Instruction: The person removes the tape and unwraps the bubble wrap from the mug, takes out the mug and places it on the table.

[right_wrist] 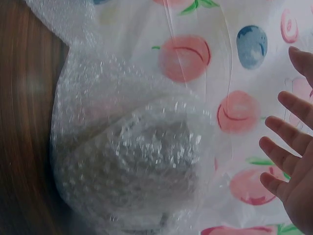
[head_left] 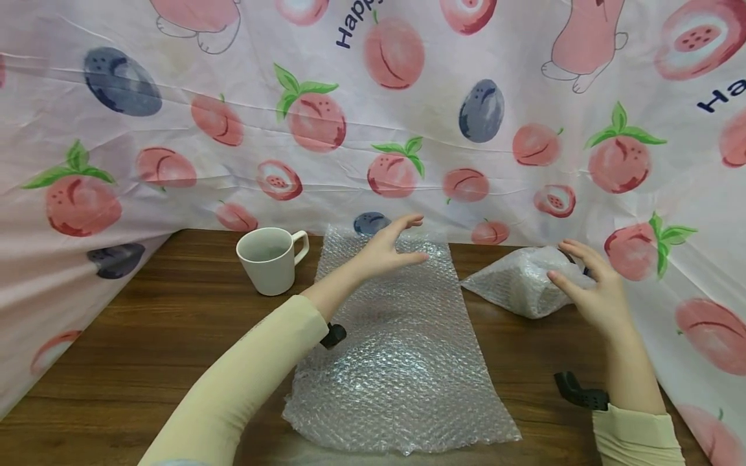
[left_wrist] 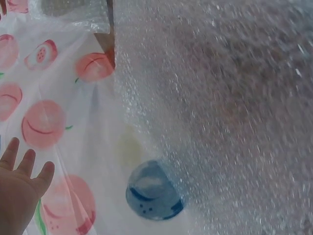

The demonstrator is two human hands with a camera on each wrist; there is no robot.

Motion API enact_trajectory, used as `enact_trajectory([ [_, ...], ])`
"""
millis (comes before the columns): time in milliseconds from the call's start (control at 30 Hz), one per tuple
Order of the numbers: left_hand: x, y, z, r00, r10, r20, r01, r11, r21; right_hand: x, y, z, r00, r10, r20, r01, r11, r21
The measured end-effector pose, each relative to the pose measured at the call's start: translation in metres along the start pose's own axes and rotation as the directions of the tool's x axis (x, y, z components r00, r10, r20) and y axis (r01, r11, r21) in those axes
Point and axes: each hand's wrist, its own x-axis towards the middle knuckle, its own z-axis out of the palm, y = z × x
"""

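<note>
A flat sheet of bubble wrap (head_left: 396, 362) lies down the middle of the wooden table. Above its far part is my left hand (head_left: 387, 252), fingers extended, holding nothing; the left wrist view shows this hand (left_wrist: 22, 191) beside the sheet (left_wrist: 220, 112). At the right, a bundle in bubble wrap (head_left: 533, 281) sits on the table, its contents unclear. My right hand (head_left: 600, 291) is at the bundle's right side, fingers spread; in the right wrist view a gap separates the hand (right_wrist: 298, 166) from the bundle (right_wrist: 137, 161). A white mug (head_left: 272, 262) stands upright left of the sheet, handle to the right.
A fruit-printed cloth (head_left: 233, 168) hangs behind the wooden table (head_left: 175, 336) and along both sides. The far end of the flat sheet reaches up to the cloth.
</note>
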Motion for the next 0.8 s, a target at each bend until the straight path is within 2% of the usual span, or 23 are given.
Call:
enact_trajectory([
  [133,0.005,0.001,0.011,1.000,-0.009,0.011,0.009,1.000,-0.001,-0.002,0.010,-0.008,0.996,0.067,0.054,-0.065,0.997,-0.041],
  [333,0.014,0.004,0.025,1.000,-0.019,0.025,0.019,0.999,-0.028,-0.003,0.020,-0.016,0.982,0.138,0.130,-0.136,0.990,-0.027],
  [467,0.021,0.006,0.035,0.999,-0.032,0.034,0.033,0.999,-0.013,-0.003,0.029,-0.021,0.969,0.178,0.173,-0.175,0.984,-0.030],
  [700,0.031,0.010,0.057,0.995,-0.061,0.073,0.064,0.997,-0.048,-0.008,0.047,-0.023,0.952,0.216,0.218,-0.218,0.976,-0.015],
  [800,0.033,0.009,0.066,0.995,-0.067,0.069,0.071,0.995,-0.065,-0.009,0.056,-0.022,0.949,0.220,0.227,-0.222,0.975,-0.015],
])
